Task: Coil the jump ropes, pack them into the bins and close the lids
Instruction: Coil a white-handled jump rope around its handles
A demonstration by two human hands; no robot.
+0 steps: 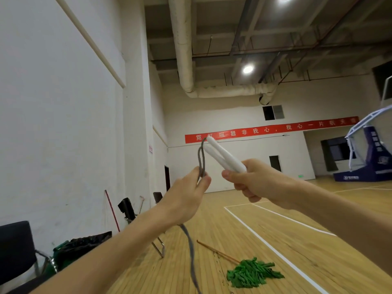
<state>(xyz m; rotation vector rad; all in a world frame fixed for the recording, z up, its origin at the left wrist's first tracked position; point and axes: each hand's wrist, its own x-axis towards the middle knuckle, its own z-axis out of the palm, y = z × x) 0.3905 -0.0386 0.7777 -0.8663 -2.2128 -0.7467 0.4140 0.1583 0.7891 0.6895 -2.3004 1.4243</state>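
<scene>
Right hand point(250, 183) curled round white handles point(224, 159); left hand point(188, 194) pinching grey rope point(53, 164).

WaitRight hand point(250, 183) curled round white handles point(224, 159); left hand point(188, 194) pinching grey rope point(201, 164).

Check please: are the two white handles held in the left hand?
No, the right hand grips both white handles, while the left hand pinches the grey rope.

Green-headed mop point(253, 273) lying on the wooden floor point(297, 240), red banner point(275, 129) hanging across the far wall point(233, 111), blue basketball stand point(369, 158) standing at right, black chair point(16, 242) and bag-lined trash can point(82, 247) sitting by the left wall point(53, 102)
</scene>
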